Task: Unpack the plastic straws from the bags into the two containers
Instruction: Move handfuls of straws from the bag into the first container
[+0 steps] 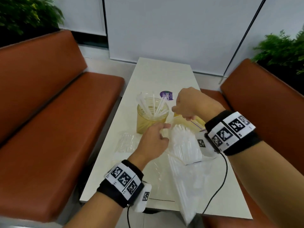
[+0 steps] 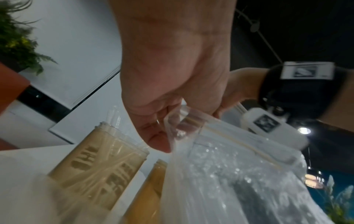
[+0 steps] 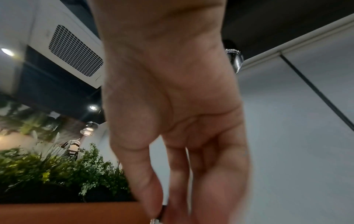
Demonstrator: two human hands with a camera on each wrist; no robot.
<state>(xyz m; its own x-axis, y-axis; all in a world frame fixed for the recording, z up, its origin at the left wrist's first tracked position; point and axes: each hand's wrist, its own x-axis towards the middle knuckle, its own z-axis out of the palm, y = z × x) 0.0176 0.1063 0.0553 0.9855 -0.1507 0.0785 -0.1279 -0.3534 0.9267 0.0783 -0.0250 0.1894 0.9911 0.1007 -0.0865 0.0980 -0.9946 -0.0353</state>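
Note:
A clear bag packed with white straws (image 1: 185,143) stands on the white table (image 1: 164,74), just in front of the two containers. My left hand (image 1: 164,127) pinches the near lip of the bag's mouth; in the left wrist view the thumb and fingers (image 2: 168,136) fold the clear plastic (image 2: 229,174). Opposite it, my right hand (image 1: 187,118) pinches the far side of the mouth, its thumb and forefinger (image 3: 159,216) pressed together. The clear yellowish jar (image 1: 153,116) holds several loose straws. An orange container (image 2: 149,189) stands beside it, mostly hidden behind the bag and my right hand.
A flat empty clear bag (image 1: 126,142) lies left of my left hand. Another long bag of straws (image 1: 185,186) lies toward the table's front edge. A purple sticker (image 1: 166,95) marks the table behind the jar. Orange benches (image 1: 57,112) flank both sides.

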